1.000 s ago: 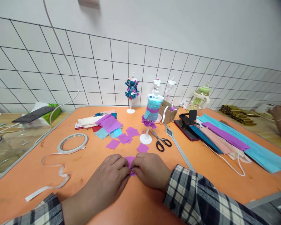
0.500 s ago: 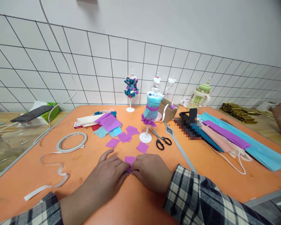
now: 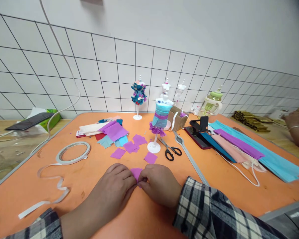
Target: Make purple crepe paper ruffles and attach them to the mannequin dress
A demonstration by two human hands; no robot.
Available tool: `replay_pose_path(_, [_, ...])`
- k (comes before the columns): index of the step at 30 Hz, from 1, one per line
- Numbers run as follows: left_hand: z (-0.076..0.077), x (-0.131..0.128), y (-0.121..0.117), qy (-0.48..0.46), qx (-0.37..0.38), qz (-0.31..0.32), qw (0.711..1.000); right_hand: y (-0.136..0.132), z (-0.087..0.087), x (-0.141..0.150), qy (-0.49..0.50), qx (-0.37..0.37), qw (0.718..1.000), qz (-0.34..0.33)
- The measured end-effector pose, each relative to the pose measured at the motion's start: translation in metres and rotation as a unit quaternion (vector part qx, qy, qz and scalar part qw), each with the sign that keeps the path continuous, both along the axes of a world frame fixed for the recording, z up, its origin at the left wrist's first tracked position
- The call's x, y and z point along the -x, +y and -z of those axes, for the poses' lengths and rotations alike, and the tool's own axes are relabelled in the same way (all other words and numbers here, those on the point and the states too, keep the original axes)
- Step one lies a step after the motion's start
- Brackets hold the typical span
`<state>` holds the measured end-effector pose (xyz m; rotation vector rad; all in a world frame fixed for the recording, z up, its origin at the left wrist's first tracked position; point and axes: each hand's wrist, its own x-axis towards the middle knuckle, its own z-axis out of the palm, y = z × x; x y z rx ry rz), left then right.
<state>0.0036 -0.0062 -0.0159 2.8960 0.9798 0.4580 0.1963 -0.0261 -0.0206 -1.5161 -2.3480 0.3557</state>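
Observation:
A small purple crepe paper square (image 3: 136,173) is at the front of the orange table, pinched between my two hands. My left hand (image 3: 116,186) comes in from the left, thumb and index finger closed at the paper's lower edge. From the right, my right hand (image 3: 159,184) pinches the same paper, fingertips nearly meeting the left ones. The paper's lower part is mostly hidden by the fingers. Several more purple squares (image 3: 150,158) lie just beyond. Behind them stands a miniature dress form (image 3: 161,114) in a light blue wrap with a purple band and ruffle.
Black-handled scissors (image 3: 169,151) lie beside the dress form. A tape roll (image 3: 73,152) with a trailing strip is on the left. Folded crepe sheets (image 3: 259,149) cover the right side, near a phone (image 3: 198,137). A decorated dress form (image 3: 139,94) stands at the back. Another person's hand (image 3: 295,121) is far right.
The fingers of my left hand have drawn in, its raised index finger now lowered. My right fingertips have shifted on the paper's lower edge. The view has moved slightly.

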Motion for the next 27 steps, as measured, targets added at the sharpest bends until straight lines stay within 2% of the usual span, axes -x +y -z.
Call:
replay_pose_path(8, [0.002, 0.002, 0.001, 0.008, -0.017, -0.013, 1.0, 0.0, -0.007, -0.006, -0.006, 0.001, 0.999, -0.041])
replay_pose_path(15, [0.005, 0.003, 0.002, -0.001, -0.032, -0.007, 0.999, -0.001, -0.008, -0.004, -0.065, -0.034, 0.996, -0.053])
replay_pose_path(19, [0.006, 0.003, 0.003, 0.001, -0.04, -0.004, 0.999, -0.003, -0.006, 0.0, -0.009, -0.004, 1.0, -0.01])
replay_pose_path(22, [0.005, 0.002, 0.002, 0.006, -0.036, -0.01, 0.999, -0.004, -0.005, 0.001, 0.049, 0.003, 0.999, -0.005])
replay_pose_path(27, [0.002, 0.002, 0.001, 0.017, -0.017, -0.016, 1.0, 0.0, -0.001, 0.001, 0.036, 0.003, 0.999, -0.008])
